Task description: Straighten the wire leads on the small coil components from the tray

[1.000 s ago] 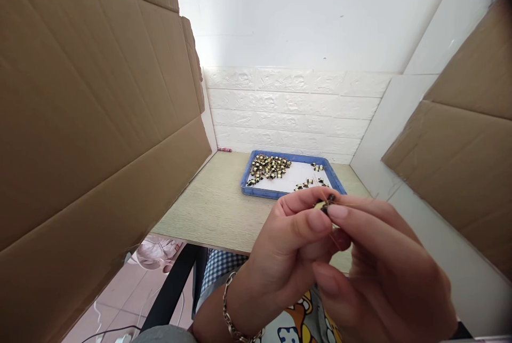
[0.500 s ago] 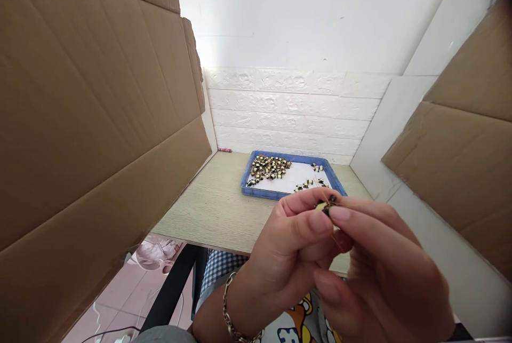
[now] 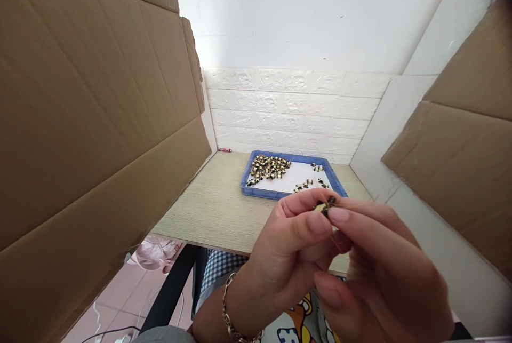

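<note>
A small transformer (image 3: 321,207) with a yellow-taped body, black ends and thin copper-coloured wire leads is up close, in front of the tray. My left hand (image 3: 288,241) is closed, pinching its body between thumb and fingers. From the other side my right hand (image 3: 392,263) is closed too, its fingertips at the transformer's black end and wires. Fingers partly cover the part, so which wire they press is hard to see. Behind them, a blue tray (image 3: 264,193) lined with white holds a heap of similar transformers (image 3: 268,167) at left and a few scattered ones (image 3: 308,183) at right.
The tray rests on a light wood-grain table (image 3: 216,204) against a white brick-patterned wall (image 3: 296,100). Cardboard panels stand at left (image 3: 100,92) and right (image 3: 464,135). A small red tube-like item (image 3: 224,150) lies in the back left corner. Cables (image 3: 114,329) run over the floor.
Both hands keep their pinch on the transformer and have barely shifted, with only a slight movement of the right fingertips to the left. The tray and its contents look the same.
</note>
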`<state>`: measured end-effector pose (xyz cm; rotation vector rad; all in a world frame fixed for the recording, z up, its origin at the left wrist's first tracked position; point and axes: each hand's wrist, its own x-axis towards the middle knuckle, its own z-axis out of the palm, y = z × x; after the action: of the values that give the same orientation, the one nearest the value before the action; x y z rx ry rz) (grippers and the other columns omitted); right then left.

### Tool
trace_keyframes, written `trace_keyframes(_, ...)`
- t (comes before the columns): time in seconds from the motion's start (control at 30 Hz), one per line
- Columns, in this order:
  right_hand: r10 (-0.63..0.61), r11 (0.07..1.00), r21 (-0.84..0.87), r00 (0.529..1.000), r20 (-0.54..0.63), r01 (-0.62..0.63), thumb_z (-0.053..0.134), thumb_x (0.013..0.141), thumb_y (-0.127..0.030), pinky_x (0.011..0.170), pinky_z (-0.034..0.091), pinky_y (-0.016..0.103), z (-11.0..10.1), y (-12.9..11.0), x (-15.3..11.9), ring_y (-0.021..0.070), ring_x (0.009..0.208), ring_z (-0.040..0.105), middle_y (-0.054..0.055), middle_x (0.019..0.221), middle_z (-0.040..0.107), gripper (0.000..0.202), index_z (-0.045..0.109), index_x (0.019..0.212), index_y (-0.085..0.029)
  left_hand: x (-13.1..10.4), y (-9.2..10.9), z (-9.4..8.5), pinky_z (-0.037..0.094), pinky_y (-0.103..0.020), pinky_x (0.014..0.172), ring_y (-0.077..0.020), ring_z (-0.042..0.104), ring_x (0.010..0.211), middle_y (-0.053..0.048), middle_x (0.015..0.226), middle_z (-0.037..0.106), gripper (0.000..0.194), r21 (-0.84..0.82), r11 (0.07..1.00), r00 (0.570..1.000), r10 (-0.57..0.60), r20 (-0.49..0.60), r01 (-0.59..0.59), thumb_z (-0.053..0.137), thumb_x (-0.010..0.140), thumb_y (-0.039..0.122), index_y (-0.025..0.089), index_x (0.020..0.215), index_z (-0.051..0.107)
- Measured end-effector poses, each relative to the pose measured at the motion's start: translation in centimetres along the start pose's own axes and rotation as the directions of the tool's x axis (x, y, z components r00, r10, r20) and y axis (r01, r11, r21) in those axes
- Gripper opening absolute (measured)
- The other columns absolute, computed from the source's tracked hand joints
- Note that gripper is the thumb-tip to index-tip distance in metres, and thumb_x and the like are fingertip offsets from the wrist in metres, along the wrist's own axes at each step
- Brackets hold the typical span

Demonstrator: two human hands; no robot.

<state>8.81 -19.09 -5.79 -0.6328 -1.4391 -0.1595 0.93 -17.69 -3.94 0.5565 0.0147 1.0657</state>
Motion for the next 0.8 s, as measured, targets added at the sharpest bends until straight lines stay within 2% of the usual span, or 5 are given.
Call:
trace_keyframes(0.17,-0.018,1.000,0.019,1.000,-0.004,0.018,0.055,0.080,-0.037,0.058,0.055,0.028,-0.08,0.15,0.01,0.0195,0.090,0.059,0.007,0.097,0.061,0.035,0.058,0.112,-0.022,0.08,0.09,-0.01,0.045,-0.016,0.053,-0.0054,0.049,0.050,0.006,0.045,0.043,0.025,0.030,0.999,0.999,-0.010,-0.039,0.011,0.081,0.052,0.026,0.017,0.072,0.067)
trace_keyframes(0.3,-0.059,0.996,0.066,0.996,0.061,0.055,0.059,0.077,-0.024,0.065,0.056,0.030,-0.29,0.30,0.06,0.0198,0.094,0.059,0.008,0.101,0.060,0.039,0.057,0.115,-0.018,0.13,0.07,-0.21,0.045,-0.014,0.051,-0.0049,0.050,0.049,0.005,0.046,0.048,0.023,-0.009,1.000,1.000,-0.015,-0.007,0.015,0.080,0.054,0.023,0.017,0.073,0.068)
trace_keyframes(0.4,-0.038,0.999,0.034,0.999,0.039,0.037,0.059,0.076,-0.023,0.068,0.056,0.030,-0.28,0.36,0.04,0.0195,0.095,0.058,0.006,0.102,0.060,0.040,0.055,0.116,-0.020,0.06,0.07,-0.17,0.045,-0.012,0.050,-0.0036,0.050,0.047,0.005,0.047,0.051,0.018,-0.031,0.999,0.999,-0.021,0.028,0.022,0.077,0.058,0.019,0.018,0.075,0.070)
trace_keyframes(0.5,-0.110,0.992,0.062,0.993,0.042,0.107,0.058,0.074,-0.018,0.064,0.057,0.031,-0.27,0.54,0.11,0.0204,0.093,0.059,0.008,0.100,0.061,0.041,0.057,0.114,-0.016,-0.01,0.15,0.03,0.045,-0.010,0.052,-0.0025,0.051,0.047,0.005,0.049,0.054,0.016,-0.056,0.998,0.999,-0.020,0.037,0.022,0.076,0.060,0.017,0.017,0.075,0.070)
trace_keyframes(0.8,-0.163,0.983,0.099,0.984,0.076,0.156,0.059,0.069,-0.010,0.068,0.057,0.029,-0.50,0.86,0.50,0.0199,0.096,0.057,0.007,0.097,0.061,0.048,0.055,0.116,-0.013,-0.25,0.20,0.57,0.047,-0.009,0.055,-0.0028,0.054,0.050,0.003,0.058,0.062,0.019,-0.066,0.997,0.997,-0.043,-0.062,0.039,0.079,0.055,0.016,0.016,0.072,0.070)
